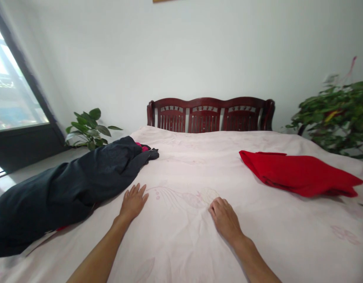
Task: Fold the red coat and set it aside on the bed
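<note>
A pale pink cloth [175, 236] with a faint floral print covers the broad surface in front of me. On it my left hand [134, 202] lies flat with its fingers slightly spread, holding nothing. Close beyond and to the left of that hand is a long heap of dark navy clothing [81, 181]. My right hand [224, 216] rests on the cloth near the printed flower, its fingers curled in. Whether a bit of cloth is pinched under those fingers is hidden. Farther right lies a folded red garment [299, 173], apart from my right hand.
At the far side a dark red wooden backrest [205, 116] stands against the white wall [199, 51]. Leafy plants stand at the left [90, 129] and at the right [340, 118]. A dark-framed glass door or window [16, 86] is at the far left.
</note>
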### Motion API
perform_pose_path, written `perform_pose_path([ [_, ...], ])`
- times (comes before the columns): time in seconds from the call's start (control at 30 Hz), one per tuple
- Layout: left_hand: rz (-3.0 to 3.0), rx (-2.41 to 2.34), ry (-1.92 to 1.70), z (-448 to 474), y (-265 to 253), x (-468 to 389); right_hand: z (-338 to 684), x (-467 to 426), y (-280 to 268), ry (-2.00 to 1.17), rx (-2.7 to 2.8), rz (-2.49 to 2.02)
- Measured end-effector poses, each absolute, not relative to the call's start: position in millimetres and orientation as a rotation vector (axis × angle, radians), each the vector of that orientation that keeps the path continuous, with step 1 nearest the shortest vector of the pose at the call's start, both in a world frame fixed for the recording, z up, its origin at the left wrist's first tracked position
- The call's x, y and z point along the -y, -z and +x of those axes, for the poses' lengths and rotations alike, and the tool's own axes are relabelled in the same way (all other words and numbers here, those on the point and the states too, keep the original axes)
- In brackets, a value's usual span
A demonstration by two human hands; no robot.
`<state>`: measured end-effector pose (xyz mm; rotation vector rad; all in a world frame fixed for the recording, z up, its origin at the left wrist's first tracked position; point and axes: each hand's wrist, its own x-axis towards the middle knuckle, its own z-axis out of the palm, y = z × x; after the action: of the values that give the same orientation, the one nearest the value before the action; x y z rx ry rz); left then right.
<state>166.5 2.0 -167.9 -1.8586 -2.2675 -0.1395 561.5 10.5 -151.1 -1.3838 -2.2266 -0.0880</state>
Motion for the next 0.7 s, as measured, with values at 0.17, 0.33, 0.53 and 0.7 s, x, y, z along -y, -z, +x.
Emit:
perform_pose_path([
  [0.17,-1.866,2.273,0.255,170.0,165.0,1.4,535.5,12.0,138.1,-0.322,2.107,-1.187],
  [0.33,-1.864,2.257,0.335,168.7,151.9,12.1,508.1,43.0,119.2,-0.894,2.199,-0.833],
  [0.53,-1.42,2.075,0.475,119.3,82.2,50.2,523.3,20.7,138.5,-0.627,2.05,-1.044],
  [0.7,-0.858,2.363,0.468,38.1,21.4,91.4,525.8,10.9,145.3,-0.654,2.001,-1.105],
])
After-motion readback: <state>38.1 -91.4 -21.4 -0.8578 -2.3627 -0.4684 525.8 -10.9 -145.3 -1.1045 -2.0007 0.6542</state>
